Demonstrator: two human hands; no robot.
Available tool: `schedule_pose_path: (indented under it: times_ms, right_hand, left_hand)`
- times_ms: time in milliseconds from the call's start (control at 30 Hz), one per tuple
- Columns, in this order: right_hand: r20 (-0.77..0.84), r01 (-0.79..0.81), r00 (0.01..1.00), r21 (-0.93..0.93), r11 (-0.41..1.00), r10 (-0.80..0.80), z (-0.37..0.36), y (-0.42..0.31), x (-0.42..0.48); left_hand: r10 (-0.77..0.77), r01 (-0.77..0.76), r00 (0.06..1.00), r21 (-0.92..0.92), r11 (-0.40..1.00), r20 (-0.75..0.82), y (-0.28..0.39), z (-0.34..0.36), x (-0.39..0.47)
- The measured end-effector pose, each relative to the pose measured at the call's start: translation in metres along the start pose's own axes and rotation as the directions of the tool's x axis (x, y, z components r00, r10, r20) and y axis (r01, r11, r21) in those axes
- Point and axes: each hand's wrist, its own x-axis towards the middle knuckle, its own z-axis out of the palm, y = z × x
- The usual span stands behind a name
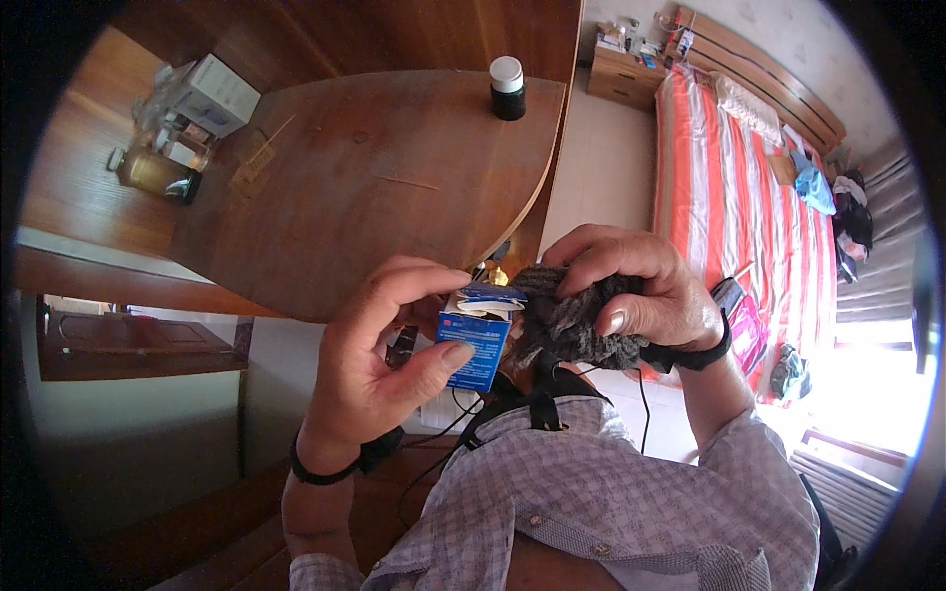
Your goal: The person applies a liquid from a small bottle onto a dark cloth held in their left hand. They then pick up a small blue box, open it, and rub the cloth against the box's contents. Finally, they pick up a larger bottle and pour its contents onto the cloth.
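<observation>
My left hand [399, 340] grips a small blue cardboard box [477, 354] between thumb and fingers. The box's top flap looks partly raised, with white showing at its edge, and its front bears writing. In my right hand [639, 284] is a bunched dark grey cloth [573, 318], right beside the box. Both hands are held up in front of my chest, near the edge of a wooden shelf [347, 221]. A dark bottle with a white cap [508, 89] stands upright towards the shelf's far right corner.
At the shelf's left are a white box [218, 96], a jar of yellowish liquid [155, 173] and a plastic bag. Thin sticks [408, 182] lie on the wood. Beyond are a bed with a striped cover [739, 221] and a nightstand [624, 74]. Black cords hang near my chest.
</observation>
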Motion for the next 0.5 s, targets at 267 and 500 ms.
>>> schedule_pose_path:
  times_ms: [267,500]
  right_hand:
    - [-0.055,-0.021,0.998,-0.124,0.992,0.015,0.012,0.010,-0.001]
    - [-0.126,0.111,0.979,-0.321,0.940,-0.159,0.030,-0.009,0.011]
  left_hand:
    - [-0.094,0.095,0.996,-0.092,0.991,0.010,0.002,0.001,-0.001]
    - [-0.141,0.144,0.989,-0.065,0.987,0.047,0.000,0.006,-0.001]
